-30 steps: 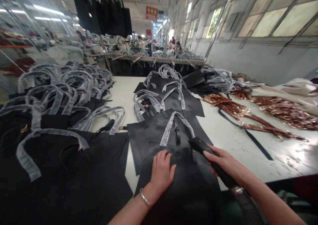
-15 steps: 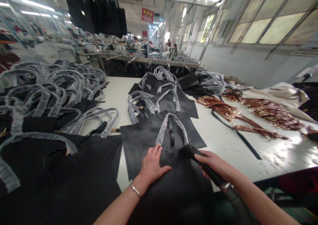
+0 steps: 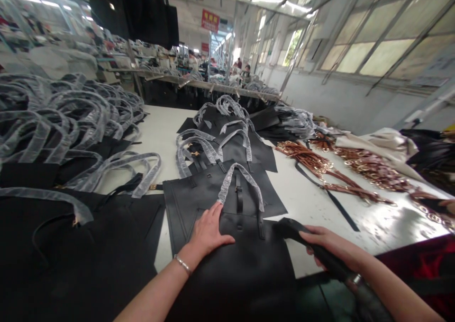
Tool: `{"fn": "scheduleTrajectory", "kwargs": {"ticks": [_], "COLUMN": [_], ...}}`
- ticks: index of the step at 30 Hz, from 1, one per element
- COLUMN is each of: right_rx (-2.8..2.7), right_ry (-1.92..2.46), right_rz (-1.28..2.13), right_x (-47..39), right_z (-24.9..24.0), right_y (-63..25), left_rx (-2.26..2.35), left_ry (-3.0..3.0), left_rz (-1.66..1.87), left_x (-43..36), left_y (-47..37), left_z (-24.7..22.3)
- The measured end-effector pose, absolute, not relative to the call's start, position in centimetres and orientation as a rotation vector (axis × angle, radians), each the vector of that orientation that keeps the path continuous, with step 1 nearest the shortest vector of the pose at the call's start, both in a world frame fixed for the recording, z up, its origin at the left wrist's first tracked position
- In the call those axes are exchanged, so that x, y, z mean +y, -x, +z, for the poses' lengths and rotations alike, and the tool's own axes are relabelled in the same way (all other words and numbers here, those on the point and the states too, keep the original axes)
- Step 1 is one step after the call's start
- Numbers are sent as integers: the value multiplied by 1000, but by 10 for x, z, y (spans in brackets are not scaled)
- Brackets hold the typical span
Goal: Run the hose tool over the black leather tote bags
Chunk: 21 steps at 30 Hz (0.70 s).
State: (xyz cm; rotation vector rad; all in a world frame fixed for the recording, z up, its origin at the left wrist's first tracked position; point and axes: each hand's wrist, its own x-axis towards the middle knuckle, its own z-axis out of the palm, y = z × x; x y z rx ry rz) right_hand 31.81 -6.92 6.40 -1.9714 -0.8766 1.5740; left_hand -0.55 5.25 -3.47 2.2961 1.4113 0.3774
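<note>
My left hand (image 3: 209, 230) lies on a black leather bag panel (image 3: 245, 260), thumb spread, fingertips at the lower left end of its plastic-wrapped handle (image 3: 244, 169). My right hand (image 3: 329, 246) is wrapped round a black tool (image 3: 298, 232) with a thick hose-like tail. The tool's head is just right of the panel's handle end, apart from it. A short strap with a buckle (image 3: 239, 196) hangs inside the handle's arch. More black panels lie beneath and behind.
At the left, a pile of black bag pieces with wrapped handles (image 3: 81, 109) covers the table. Brown straps with gold rings (image 3: 309, 158) and a thin black strap (image 3: 337, 206) lie at the right. Black pieces hang (image 3: 135, 16) above. Distant people are at the back.
My right hand has moved the tool right, off the handle's lower right end, which now shows. My left hand stays on the panel. The whole view has shifted slightly.
</note>
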Motion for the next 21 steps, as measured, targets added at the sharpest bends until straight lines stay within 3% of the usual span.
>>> {"fn": "scheduleTrajectory", "kwargs": {"ticks": [9, 21], "right_rx": [-899, -1135], "right_ry": [1886, 1859], "right_rz": [1289, 1665], "right_x": [-49, -55], "right_z": [70, 64], "right_y": [-325, -279], "left_rx": [1440, 1479], "left_ry": [-2292, -2247], "left_rz": [361, 359], "left_x": [51, 41], "left_y": [4, 2], "left_z": [-34, -28]}}
